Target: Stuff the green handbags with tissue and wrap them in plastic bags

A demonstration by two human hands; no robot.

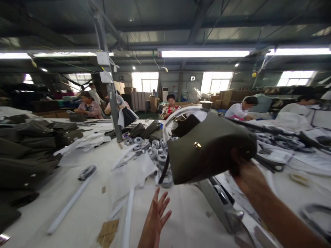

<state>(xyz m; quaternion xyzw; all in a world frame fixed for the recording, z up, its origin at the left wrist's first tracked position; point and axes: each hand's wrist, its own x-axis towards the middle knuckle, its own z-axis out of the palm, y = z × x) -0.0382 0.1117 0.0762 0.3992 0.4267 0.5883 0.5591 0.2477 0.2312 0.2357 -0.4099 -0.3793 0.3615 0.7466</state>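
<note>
Handbag [207, 151] in olive leather lifted clear of the bench [85, 206], tilted, brass stud [197, 145] facing forward, pale wrapped handle [181, 113] arching behind. Midway through the batch, by the look of it: stack of olive bags [23, 155] lying at the left, grey strap coils [157, 155] heaped just beyond. Right hand [248, 175] clamped round the handbag's lower right corner, fingertips hidden behind it. Left hand [155, 217] spread wide, empty, hovering over the bench below the handbag, touching nothing.

One olive handbag [207, 151], two hands [155, 220] [248, 177].
</note>
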